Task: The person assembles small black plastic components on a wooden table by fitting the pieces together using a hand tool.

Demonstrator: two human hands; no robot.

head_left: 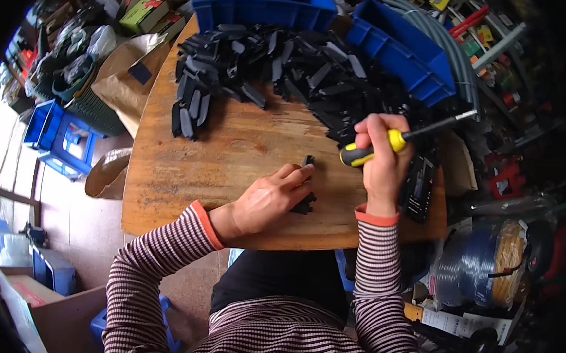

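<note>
Near the table's front edge, my left hand (261,200) rests with its fingers closed on a small black plastic part (304,205), largely covered by the fingers. In my right hand (386,170), wrapped by the fingers, is a screwdriver (397,140) with a yellow and black handle. Its shaft slants up to the right, and its tip is well away from the part. Beyond both hands spreads a heap of black plastic parts (278,61), curving across the far side of the wooden table (233,143) and down its right side.
Two blue plastic bins, one upright (265,12) and one tilted (403,54), stand behind the heap. A printed black item (420,189) lies at the right edge. A brown paper bag (122,77) and a blue stool (69,142) are left; wrapped coils (474,262) sit right.
</note>
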